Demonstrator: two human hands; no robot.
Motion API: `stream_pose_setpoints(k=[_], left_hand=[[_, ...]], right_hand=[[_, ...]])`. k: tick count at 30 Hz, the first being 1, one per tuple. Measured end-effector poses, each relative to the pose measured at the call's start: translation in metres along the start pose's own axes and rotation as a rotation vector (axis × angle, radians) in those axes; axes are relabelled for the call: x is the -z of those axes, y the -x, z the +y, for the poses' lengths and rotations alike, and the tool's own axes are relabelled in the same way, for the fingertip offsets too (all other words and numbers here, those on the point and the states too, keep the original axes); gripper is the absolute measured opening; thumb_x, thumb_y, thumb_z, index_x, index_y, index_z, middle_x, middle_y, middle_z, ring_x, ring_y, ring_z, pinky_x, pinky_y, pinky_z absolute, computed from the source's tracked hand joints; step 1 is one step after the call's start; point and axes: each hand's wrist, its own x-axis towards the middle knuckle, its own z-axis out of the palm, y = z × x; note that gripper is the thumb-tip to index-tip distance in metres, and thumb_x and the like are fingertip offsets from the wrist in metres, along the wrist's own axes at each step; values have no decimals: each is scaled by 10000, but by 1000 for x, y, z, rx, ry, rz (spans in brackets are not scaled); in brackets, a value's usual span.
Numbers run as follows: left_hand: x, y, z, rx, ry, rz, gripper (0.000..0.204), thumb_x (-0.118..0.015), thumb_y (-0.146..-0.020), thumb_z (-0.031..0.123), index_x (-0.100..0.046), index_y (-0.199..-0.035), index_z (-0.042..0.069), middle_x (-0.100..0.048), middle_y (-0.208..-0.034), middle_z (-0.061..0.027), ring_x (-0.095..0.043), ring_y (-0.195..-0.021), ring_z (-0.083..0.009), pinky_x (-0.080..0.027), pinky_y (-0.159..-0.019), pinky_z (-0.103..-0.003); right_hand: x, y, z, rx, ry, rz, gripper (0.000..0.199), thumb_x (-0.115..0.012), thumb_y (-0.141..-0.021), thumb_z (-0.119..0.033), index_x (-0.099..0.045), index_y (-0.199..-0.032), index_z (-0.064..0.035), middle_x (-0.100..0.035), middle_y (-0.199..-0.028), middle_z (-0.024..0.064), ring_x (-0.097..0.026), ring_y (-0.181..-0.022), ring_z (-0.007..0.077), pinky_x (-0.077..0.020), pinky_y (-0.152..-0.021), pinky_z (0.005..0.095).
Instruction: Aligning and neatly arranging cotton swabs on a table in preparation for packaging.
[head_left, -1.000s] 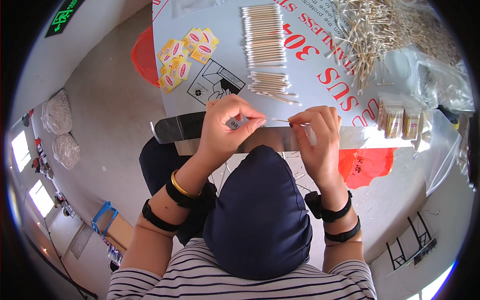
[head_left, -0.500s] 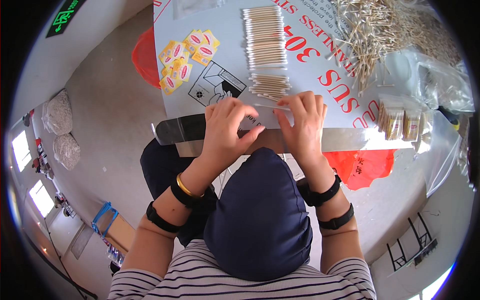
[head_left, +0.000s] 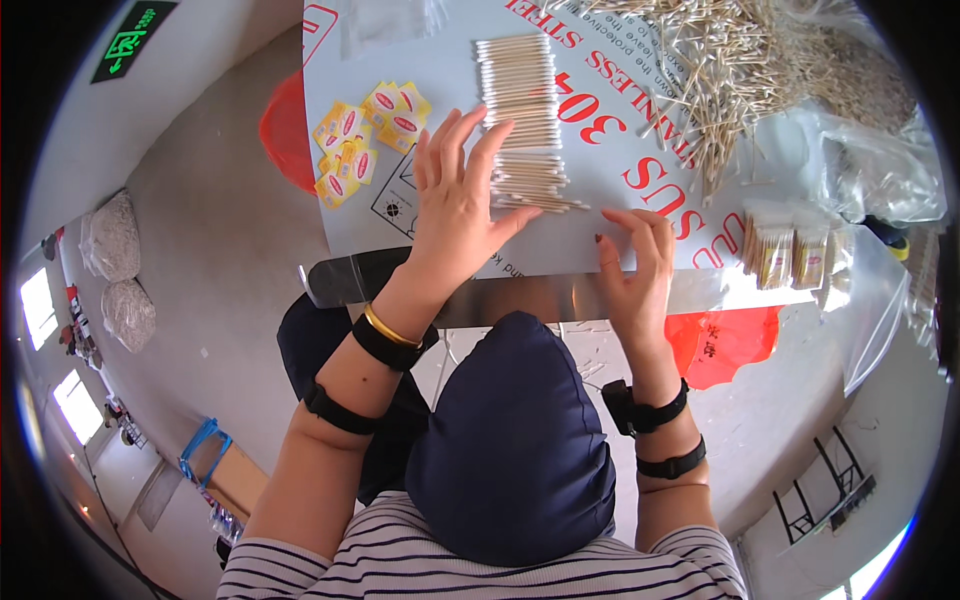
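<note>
Double-ended cotton swabs (head_left: pixel 516 80) lie side by side in a long column on the table, with a shorter group of swabs (head_left: pixel 528 172) just below. My left hand (head_left: pixel 452 200) is open along the left side of this column. Its fingers spread upward, and its thumb reaches the lowest swabs, one of which lies slightly askew; whether the thumb presses on them I cannot tell. To the right of the column, near the table's front edge, my right hand (head_left: pixel 640 265) has its thumb and bent fingers apart, with no swab visible between them.
A big heap of loose swabs (head_left: pixel 720 90) covers the back right. Packed bags of swabs (head_left: pixel 775 255) stand at the right front edge, by clear plastic bags (head_left: pixel 880 170). Yellow printed cards (head_left: pixel 345 150) lie at the left. The metal-edged table (head_left: pixel 620 150) has red lettering.
A swab held in my right fingers has been let go and now appears to lie at the column's lower end. My left hand moved up beside the column; my right hand drew back rightward.
</note>
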Motion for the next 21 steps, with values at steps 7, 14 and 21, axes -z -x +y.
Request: stream_pose_setpoints(k=[7,14,21], left_hand=[[0,7,-1,57,366,53,940,-819,-925,354,-311,-1650,38,-207,-1724,-259,-213,-1599,-484,-189,-1279,-624],[-23,0,17,81,669,7,946,-519,-1095,547,-79,-1708,-23,38,-1774,-319,1,-1652,-491,-107,-1317,-575],[-13,8,13,144,742,140,889,-443,-1122,524,-83,-1705,-43,4,-1780,-307,-21,-1666,-426,-62,-1327,-534]], right_hand=[[-31,-21,-8,85,-481,12,602,-461,-1073,-184,-397,-1625,48,-330,-1713,256,-316,-1589,424,-246,-1296,501],[-55,-37,-19,155,-623,-26,672,-423,-1072,-193,-272,-1689,25,-205,-1767,268,-197,-1644,427,-172,-1322,502],[-48,-45,-23,228,-234,-81,770,-562,-1050,-316,-282,-1687,13,-197,-1773,246,-169,-1653,415,-168,-1334,527]])
